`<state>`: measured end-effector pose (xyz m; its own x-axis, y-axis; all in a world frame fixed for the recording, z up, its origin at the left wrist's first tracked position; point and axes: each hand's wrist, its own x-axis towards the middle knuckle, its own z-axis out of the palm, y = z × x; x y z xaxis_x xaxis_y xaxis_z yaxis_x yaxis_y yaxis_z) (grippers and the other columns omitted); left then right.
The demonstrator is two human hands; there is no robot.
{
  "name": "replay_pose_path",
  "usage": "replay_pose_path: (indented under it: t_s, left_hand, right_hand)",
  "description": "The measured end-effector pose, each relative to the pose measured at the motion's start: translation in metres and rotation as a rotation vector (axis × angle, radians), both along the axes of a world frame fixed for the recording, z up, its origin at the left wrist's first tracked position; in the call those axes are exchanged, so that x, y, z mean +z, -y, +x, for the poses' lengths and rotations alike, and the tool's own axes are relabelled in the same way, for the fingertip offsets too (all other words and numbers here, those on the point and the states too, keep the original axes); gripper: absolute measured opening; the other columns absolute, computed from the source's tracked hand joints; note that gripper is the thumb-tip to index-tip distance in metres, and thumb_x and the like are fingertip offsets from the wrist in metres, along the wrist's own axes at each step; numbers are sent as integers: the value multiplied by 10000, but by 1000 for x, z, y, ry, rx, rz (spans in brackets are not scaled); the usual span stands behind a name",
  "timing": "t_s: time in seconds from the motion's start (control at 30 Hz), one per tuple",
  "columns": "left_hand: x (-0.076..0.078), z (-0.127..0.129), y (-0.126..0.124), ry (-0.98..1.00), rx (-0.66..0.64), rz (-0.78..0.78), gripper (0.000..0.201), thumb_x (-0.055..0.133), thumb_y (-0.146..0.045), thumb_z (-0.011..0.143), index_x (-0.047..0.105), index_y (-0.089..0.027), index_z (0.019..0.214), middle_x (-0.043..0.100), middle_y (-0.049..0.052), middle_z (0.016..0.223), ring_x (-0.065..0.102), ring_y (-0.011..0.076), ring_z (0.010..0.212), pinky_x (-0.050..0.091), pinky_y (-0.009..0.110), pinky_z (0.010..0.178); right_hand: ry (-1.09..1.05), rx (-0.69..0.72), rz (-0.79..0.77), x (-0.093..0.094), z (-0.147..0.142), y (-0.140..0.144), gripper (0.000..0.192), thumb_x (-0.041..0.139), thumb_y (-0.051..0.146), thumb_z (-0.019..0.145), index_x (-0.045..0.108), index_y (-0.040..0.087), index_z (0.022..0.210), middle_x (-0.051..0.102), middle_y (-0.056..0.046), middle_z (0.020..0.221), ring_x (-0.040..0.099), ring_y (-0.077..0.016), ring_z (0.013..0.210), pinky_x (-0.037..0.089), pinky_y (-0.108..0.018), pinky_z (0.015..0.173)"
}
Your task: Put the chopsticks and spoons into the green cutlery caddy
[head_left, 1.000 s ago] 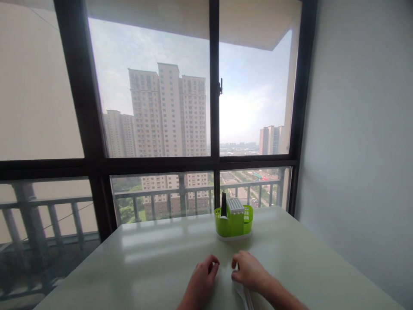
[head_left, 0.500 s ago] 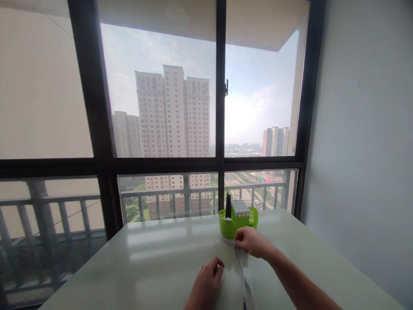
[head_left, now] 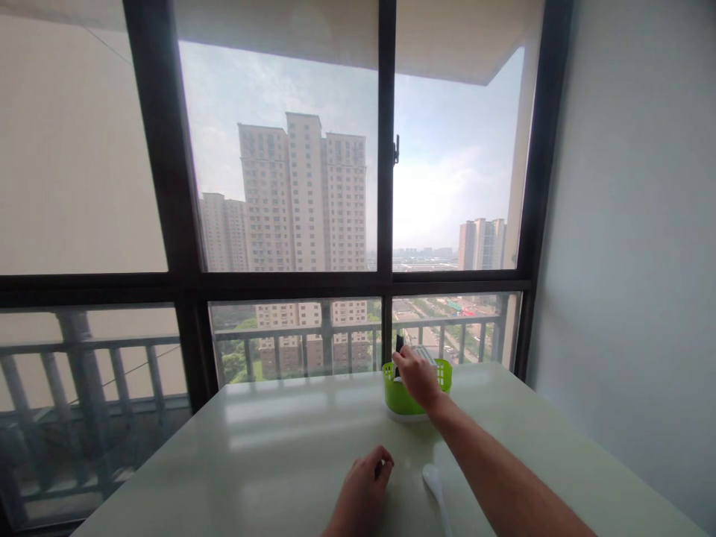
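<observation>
My right hand (head_left: 417, 375) is over the left part of a green basket (head_left: 403, 399), its fingers pinched together at the rim. Whatever they grip is hidden behind the fingers. A slim black handle-like piece (head_left: 399, 342) sticks up just beyond the fingertips. My left hand (head_left: 366, 485) rests on the table with its fingers loosely curled, and nothing shows in it. Between my left hand and right forearm lies a white spoon (head_left: 432, 477), bowl end away from me.
The pale glossy table (head_left: 268, 447) reaches the dark window frame (head_left: 291, 285). A white slotted piece (head_left: 428, 356) stands in the basket, partly covered by my hand. A plain wall (head_left: 632, 261) rises on the right.
My right hand has moved up and away from me to the basket. The long white spoon it held is no longer visible on the table. My left hand has stayed nearly still.
</observation>
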<state>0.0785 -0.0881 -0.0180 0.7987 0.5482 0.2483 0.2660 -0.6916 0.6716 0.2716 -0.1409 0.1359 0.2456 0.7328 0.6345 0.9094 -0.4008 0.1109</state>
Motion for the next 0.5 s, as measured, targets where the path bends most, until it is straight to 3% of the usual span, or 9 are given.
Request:
replay_pose_path:
  t_s: [0.13,0.23,0.37,0.5]
  left_hand:
    - [-2,0,0,-7,-1,4,214,476,-312,976,678,-241,967,729,18,906,638,182,916,394,234,801]
    - [-4,1,0,6,-1,3,210,482,-307,971,680,-238,966,728,22,911,641,182,917,393,235,794]
    - [-3,1,1,3,0,-2,210,487,-313,969,682,-238,957,731,32,916,645,188,926,394,237,786]
    - [-1,0,1,-4,-4,3,222,473,-318,973,678,-236,946,733,30,913,643,187,928,395,236,799]
  right_hand:
    - [13,50,-113,-11,-5,-5,250,512,3,911,617,186,1046,638,-82,1028,650,-184,837,473,-252,709]
    - [41,99,-159,-14,-3,-4,269,510,-1,893,642,179,1044,661,-75,973,650,-199,866,490,-290,832]
    - [90,131,-163,-15,2,1,262,502,15,882,683,181,973,685,-66,872,632,-213,898,381,-389,1091]
    - [90,148,-120,-6,3,11,217,533,33,855,689,184,868,687,-66,835,608,-229,932,298,-430,1161]
